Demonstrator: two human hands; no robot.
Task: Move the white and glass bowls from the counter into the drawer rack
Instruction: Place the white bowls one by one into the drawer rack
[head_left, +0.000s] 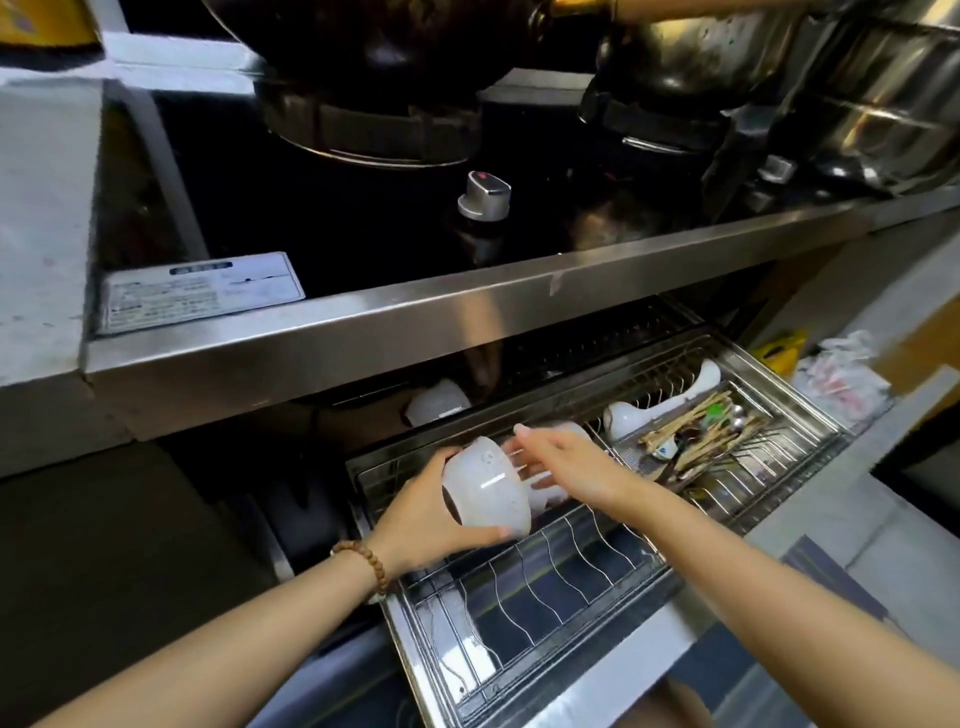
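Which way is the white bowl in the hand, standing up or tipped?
Tipped on its side. The left hand grips the white bowl over the drawer rack, its rounded outside facing up.

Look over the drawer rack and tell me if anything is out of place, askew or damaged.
Only the chopsticks stand out: they lie crisscrossed in a heap among spoons at the right of the drawer rack. The white bowl is on its side, but the left hand grips it. No spill or breakage shows.
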